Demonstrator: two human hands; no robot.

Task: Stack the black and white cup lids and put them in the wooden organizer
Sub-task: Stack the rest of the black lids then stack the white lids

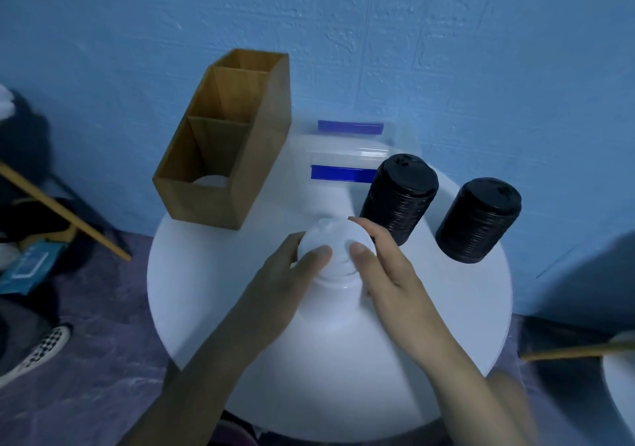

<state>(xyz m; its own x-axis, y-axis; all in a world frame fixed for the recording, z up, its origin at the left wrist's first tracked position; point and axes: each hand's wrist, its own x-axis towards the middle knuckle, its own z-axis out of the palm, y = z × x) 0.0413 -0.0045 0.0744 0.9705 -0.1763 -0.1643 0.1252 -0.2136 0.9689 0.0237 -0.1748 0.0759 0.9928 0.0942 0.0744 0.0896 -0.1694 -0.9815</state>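
Hands first: both are clamped on the stack of white lids [338, 236], which stands upright in the middle of the round white table [429, 315]. The left hand [288, 270] grips it from the left with the thumb laid across the top lid. The right hand [385, 270] does the same from the right, thumb on top and index finger curved along the far rim, so the two thumbs sit just beside each other. The lower part of the stack kinda blurs into the tabletop, white on white, so I can't tell how many lids are in it. The wooden organizer [264, 143] is at the back left of the table, three compartments in a row, with what looks like a white lid [209, 181] lying at the bottom of the nearest one. Off to the right stand two dark stacks: the left black lid stack [400, 198] is just beside the right hand's fingers, and the right black lid stack [479, 219] is closer to the table edge. A clear container with blue clips [347, 152] sits behind, between the organizer and the black stacks, and there's a checkered shoe [37, 349] on the floor at left
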